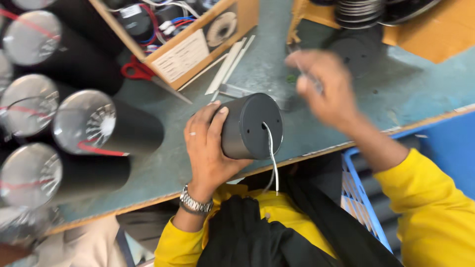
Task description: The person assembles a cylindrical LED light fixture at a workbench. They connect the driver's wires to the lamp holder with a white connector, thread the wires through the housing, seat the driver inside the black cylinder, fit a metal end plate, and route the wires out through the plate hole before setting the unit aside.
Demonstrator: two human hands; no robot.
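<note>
Head view: left hand (208, 148) wrapped around dark cylinder housing (247, 126) at workbench (198, 118) front edge, white wire (272, 158) hanging from its end cap; right hand (326, 86) blurred, grip cannot be told; wooden box (198, 49) at back edge holds wired parts (148, 22)

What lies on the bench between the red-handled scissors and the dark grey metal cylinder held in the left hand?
In the head view, mostly bare grey-green bench top, crossed by the scissors' blade; white strips lie just above the cylinder held by the left hand.
</note>
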